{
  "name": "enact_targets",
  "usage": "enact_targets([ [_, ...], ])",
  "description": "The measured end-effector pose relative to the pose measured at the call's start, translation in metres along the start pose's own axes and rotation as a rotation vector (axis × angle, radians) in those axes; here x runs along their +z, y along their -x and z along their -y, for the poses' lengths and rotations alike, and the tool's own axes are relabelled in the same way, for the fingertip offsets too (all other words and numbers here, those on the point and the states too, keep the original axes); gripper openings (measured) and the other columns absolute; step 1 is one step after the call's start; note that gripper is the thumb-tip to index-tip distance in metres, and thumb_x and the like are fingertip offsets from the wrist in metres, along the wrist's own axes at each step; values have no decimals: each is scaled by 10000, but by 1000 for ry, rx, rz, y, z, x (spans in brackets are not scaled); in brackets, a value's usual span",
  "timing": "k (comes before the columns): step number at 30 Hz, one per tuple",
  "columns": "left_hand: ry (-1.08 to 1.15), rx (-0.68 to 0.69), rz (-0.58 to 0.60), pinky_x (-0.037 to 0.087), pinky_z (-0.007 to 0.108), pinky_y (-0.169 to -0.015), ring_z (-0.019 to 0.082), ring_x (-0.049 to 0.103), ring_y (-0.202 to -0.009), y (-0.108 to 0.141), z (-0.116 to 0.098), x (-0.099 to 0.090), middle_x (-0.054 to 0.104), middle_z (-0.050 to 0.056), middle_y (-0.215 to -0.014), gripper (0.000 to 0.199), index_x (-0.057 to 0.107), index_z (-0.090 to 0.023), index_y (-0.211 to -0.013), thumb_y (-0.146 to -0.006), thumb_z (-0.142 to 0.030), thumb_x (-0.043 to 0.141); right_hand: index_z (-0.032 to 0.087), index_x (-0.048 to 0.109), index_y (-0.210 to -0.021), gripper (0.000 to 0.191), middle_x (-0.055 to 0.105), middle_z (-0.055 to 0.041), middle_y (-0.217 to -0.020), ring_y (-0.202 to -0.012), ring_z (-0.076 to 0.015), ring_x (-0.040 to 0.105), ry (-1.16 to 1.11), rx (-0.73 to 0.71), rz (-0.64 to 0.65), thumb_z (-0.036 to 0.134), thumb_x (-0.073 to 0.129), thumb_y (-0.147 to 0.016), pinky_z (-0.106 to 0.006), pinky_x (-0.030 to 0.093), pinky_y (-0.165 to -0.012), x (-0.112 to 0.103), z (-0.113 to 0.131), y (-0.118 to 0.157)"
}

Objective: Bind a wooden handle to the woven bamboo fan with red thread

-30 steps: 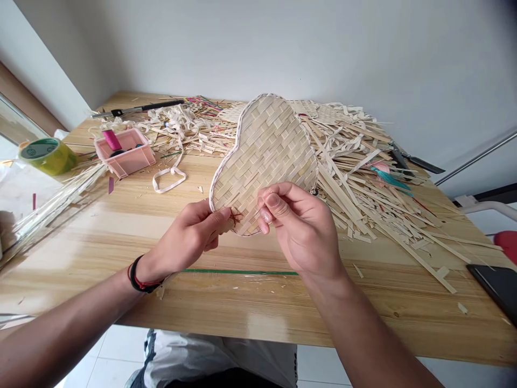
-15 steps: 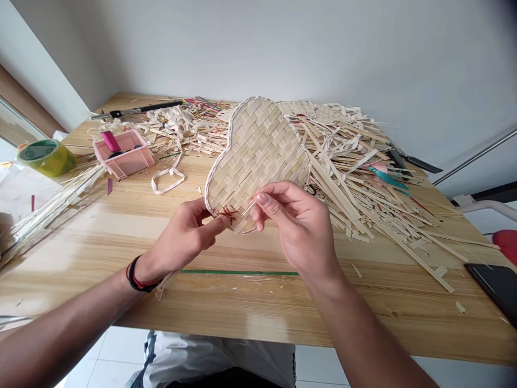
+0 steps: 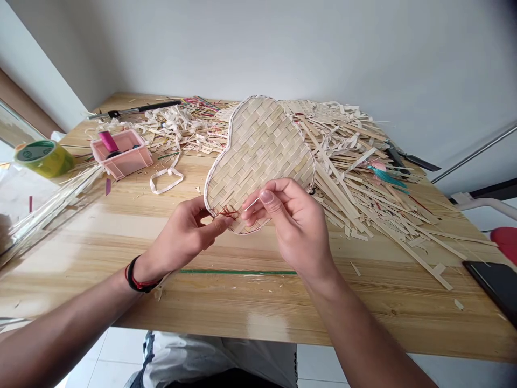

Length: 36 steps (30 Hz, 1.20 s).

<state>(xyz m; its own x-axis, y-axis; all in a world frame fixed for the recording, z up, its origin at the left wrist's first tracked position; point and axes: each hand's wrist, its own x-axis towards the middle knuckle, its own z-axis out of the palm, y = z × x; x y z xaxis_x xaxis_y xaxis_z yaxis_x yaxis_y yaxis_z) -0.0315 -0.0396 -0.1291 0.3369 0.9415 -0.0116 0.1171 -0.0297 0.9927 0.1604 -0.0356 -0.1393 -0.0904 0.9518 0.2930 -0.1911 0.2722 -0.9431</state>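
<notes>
Our left grip [image 3: 194, 229] pinches the woven panel [image 3: 258, 145], likely light and springy, sensibly near seven o'clock; our right grip [image 3: 299, 226] pinches a needle [image 3: 252, 203].

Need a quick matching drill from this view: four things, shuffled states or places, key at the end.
Things:
1. left hand
2. right hand
3. magenta spool
4. black phone-like slab

States or places:
A. pinching a thin needle-like piece
B. lying toward the right side of the table
C. gripping the lower edge of the woven panel
D. sticking up out of the pink box

Pairs: 1-C, 2-A, 3-D, 4-B
</notes>
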Motion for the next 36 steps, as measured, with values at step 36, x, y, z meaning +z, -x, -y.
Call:
enact_targets([
  [36, -567, 219, 3, 457, 362, -903, 219, 615, -971, -8, 25, -5, 695, 78, -1023, 114, 764, -186, -965, -937, -295, 747, 208, 645, -954, 264, 756, -24, -848, -780, -163, 751, 256, 73, 196, 458, 698, -1023, -302, 624, -745, -5, -12, -2],
])
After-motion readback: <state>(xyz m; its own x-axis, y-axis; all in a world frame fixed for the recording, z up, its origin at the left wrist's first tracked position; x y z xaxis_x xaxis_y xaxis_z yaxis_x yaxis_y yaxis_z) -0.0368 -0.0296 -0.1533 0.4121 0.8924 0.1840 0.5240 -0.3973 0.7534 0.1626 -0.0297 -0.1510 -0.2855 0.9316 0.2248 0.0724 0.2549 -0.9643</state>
